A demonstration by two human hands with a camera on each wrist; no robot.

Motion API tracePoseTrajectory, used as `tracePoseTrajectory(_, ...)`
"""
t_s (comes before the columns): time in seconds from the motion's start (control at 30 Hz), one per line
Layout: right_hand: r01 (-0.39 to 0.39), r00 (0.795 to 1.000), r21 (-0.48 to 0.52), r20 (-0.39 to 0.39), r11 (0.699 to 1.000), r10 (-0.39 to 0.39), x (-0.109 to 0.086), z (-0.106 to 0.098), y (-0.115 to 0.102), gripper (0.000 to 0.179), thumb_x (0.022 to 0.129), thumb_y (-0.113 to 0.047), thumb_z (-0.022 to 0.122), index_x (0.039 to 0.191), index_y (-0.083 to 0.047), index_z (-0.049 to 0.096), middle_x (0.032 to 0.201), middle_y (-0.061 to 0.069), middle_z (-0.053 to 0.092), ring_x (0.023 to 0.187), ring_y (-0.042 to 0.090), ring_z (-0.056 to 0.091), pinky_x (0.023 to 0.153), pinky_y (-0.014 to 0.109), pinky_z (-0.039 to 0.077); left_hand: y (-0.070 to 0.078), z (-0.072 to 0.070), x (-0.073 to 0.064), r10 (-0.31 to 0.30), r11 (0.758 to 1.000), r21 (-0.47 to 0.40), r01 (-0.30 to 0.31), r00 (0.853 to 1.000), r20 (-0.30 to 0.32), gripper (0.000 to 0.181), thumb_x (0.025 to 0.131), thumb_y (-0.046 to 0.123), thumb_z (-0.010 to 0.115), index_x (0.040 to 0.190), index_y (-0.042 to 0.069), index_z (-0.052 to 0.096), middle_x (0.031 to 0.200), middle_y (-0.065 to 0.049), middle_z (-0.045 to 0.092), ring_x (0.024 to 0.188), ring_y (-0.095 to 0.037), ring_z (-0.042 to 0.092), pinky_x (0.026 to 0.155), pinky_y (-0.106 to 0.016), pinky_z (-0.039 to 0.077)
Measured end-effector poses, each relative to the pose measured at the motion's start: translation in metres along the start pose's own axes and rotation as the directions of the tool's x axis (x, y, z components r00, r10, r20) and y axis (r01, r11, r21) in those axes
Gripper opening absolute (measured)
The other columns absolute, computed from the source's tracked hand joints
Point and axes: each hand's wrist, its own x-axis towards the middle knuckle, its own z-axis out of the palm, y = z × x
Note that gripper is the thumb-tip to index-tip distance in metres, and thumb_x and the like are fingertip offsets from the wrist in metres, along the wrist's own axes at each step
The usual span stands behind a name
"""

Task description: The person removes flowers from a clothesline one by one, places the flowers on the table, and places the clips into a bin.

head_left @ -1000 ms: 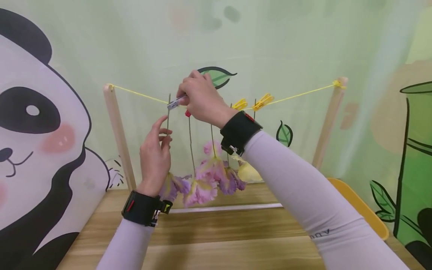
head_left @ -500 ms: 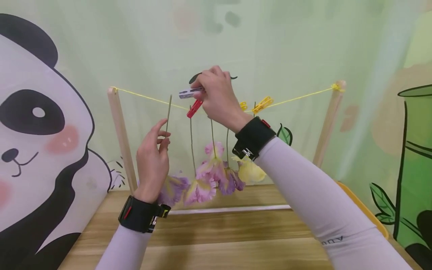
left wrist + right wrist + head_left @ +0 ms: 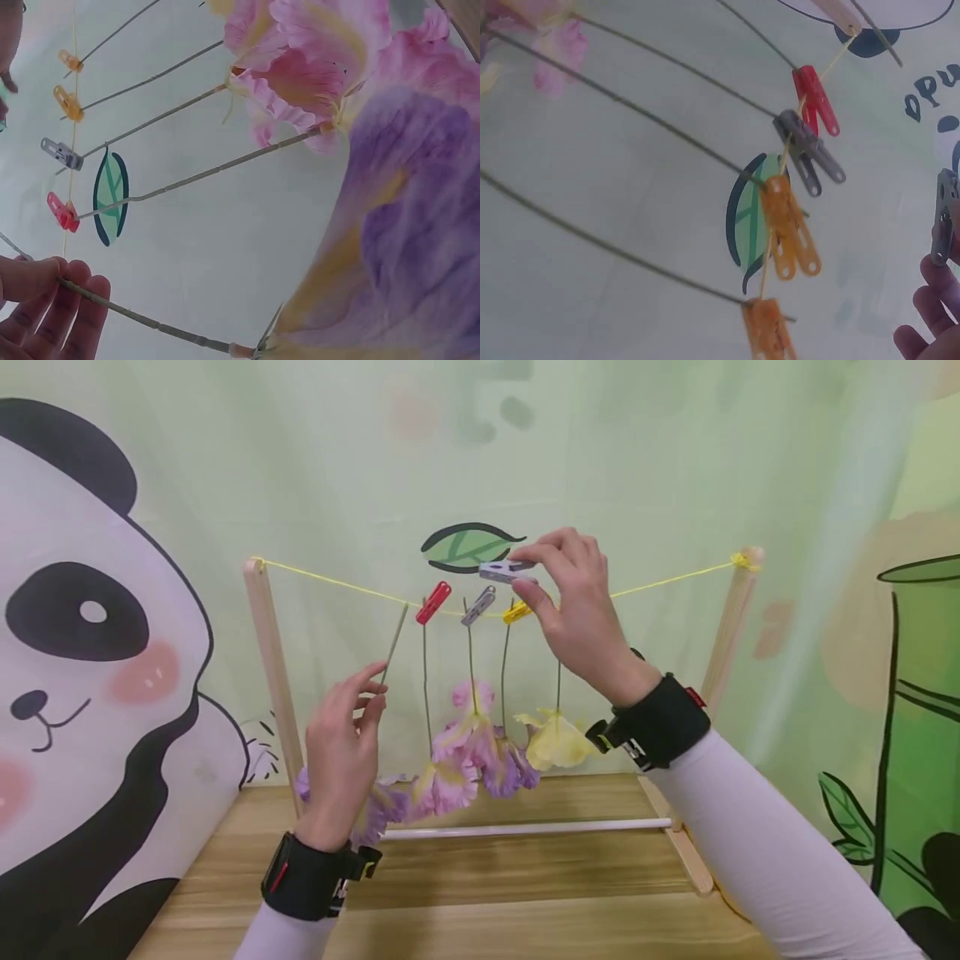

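Four flowers (image 3: 557, 743) hang clipped to the line (image 3: 330, 582), center frame; a fifth bloom (image 3: 385, 808) is unclipped, left hand (image 3: 341, 747) pinching its stem (image 3: 396, 641), right hand (image 3: 583, 617) a loose gray clip (image 3: 498, 571).

Wood-grain tabletop (image 3: 555, 935) lies below all fingers (image 3: 357, 681). On it: wooden frame (image 3: 275, 668), flanking them; yellow item (image 3: 729, 900), mostly hidden, lower right of them.

Place: I work at a decorated table spot, room type unclear to me | pale-green printed backdrop (image 3: 675, 468) fills upper frame | cartoon panda (image 3: 56, 693), left edge | cartoon bamboo (image 3: 926, 693), right edge | wood-grain tabletop (image 3: 540, 918), bottom centre
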Motion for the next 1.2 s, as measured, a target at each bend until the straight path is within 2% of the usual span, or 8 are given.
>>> tracePoseTrajectory(0.17, -0.037, 0.997, 0.017, -0.062, 0.999, 0.038, -0.026, -0.018, 0.012, 0.029, 0.089, -0.013, 0.067, 0.116, -0.004, 0.065, 0.105, 0.014, 0.051, 0.105, 0.03, 0.036, 0.09, 0.045, 0.026, 0.004, -0.001, -0.012, 0.012, 1.0, -0.003, -0.012, 1.0, -0.005, 0.04, 0.091, 0.002, 0.063, 0.128, 0.018, 0.061, 0.096, -0.01, 0.067, 0.087, -0.024, 0.065, 0.064, -0.041, 0.056)
tracePoseTrajectory(0.5, -0.155, 0.973, 0.02, -0.169, 0.988, 0.156, -0.089, -0.053, 0.027, 0.035, 0.083, 0.005, 0.07, 0.117, -0.001, 0.064, 0.108, 0.02, 0.052, 0.107, 0.032, 0.039, 0.084, 0.047, 0.029, 0.01, -0.002, -0.04, -0.014, 1.0, 0.0, 0.014, 0.998, 0.069, 0.037, 0.092, 0.005, 0.062, 0.127, 0.018, 0.06, 0.095, -0.006, 0.065, 0.089, -0.021, 0.064, 0.067, -0.04, 0.056)
tracePoseTrajectory(0.73, -0.216, 0.952, -0.01, -0.224, 0.976, 0.209, -0.135, -0.065, 0.044, 0.039, 0.079, 0.01, 0.07, 0.116, 0.0, 0.064, 0.108, 0.022, 0.053, 0.109, 0.03, 0.038, 0.085, 0.047, 0.025, 0.009, 0.001, -0.06, -0.048, 0.999, 0.012, 0.047, 0.993, 0.11, 0.04, 0.089, 0.0, 0.064, 0.125, 0.018, 0.06, 0.095, -0.004, 0.065, 0.088, -0.019, 0.064, 0.068, -0.036, 0.057)
tracePoseTrajectory(0.83, -0.243, 0.943, -0.029, -0.241, 0.97, 0.229, -0.155, -0.067, 0.051, 0.041, 0.078, 0.012, 0.07, 0.117, 0.001, 0.064, 0.108, 0.023, 0.052, 0.109, 0.03, 0.036, 0.085, 0.045, 0.024, 0.01, 0.001, -0.065, -0.048, 0.999, 0.03, 0.044, 0.987, 0.153, 0.042, 0.088, -0.002, 0.065, 0.125, 0.019, 0.06, 0.095, -0.002, 0.065, 0.087, -0.016, 0.064, 0.069, -0.033, 0.057)
tracePoseTrajectory(0.97, -0.278, 0.928, -0.056, -0.274, 0.959, 0.253, -0.18, -0.073, 0.06, 0.04, 0.079, 0.011, 0.07, 0.117, 0.0, 0.065, 0.11, 0.023, 0.052, 0.107, 0.029, 0.035, 0.084, 0.036, 0.022, 0.015, 0.001, -0.065, -0.008, 0.998, 0.061, -0.008, 0.968, 0.25, 0.044, 0.087, 0.0, 0.067, 0.126, 0.02, 0.059, 0.095, 0.001, 0.065, 0.084, -0.011, 0.063, 0.067, -0.027, 0.056)
tracePoseTrajectory(1.07, -0.306, 0.911, -0.07, -0.31, 0.949, 0.271, -0.193, -0.081, 0.065, 0.04, 0.08, 0.01, 0.07, 0.118, 0.0, 0.065, 0.11, 0.022, 0.052, 0.106, 0.025, 0.036, 0.084, 0.031, 0.021, 0.019, 0.0, -0.064, 0.024, 0.997, 0.067, -0.049, 0.942, 0.336, 0.042, 0.087, 0.003, 0.068, 0.124, 0.021, 0.059, 0.095, 0.002, 0.066, 0.082, -0.007, 0.062, 0.064, -0.025, 0.055)
tracePoseTrajectory(1.2, -0.34, 0.888, -0.071, -0.351, 0.938, 0.296, -0.2, -0.092, 0.075, 0.039, 0.082, 0.007, 0.07, 0.119, -0.001, 0.065, 0.11, 0.004, 0.054, 0.107, 0.015, 0.037, 0.085, 0.028, 0.023, 0.023, -0.001, -0.064, 0.043, 0.996, 0.053, -0.074, 0.898, 0.438, 0.041, 0.086, 0.002, 0.069, 0.12, 0.023, 0.061, 0.095, 0.007, 0.066, 0.08, -0.003, 0.06, 0.063, -0.025, 0.053)
